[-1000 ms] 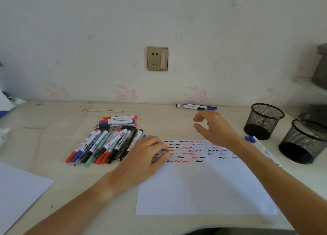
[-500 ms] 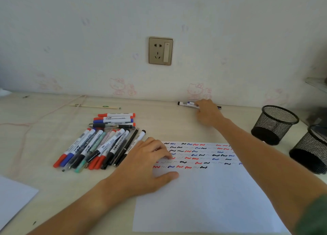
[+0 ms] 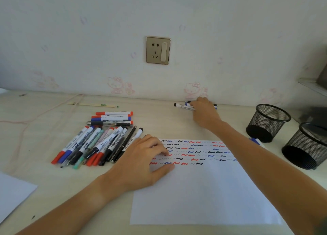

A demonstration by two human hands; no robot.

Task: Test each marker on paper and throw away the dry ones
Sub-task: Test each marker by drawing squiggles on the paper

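Two markers lie at the back of the desk, right against the wall. The right hand reaches over and rests on them with bent fingers, but I cannot tell if it grips one. The left hand presses flat on the paper, over the red, blue and black squiggles. A pile of markers lies just left of the paper. Two black mesh cups stand on the right.
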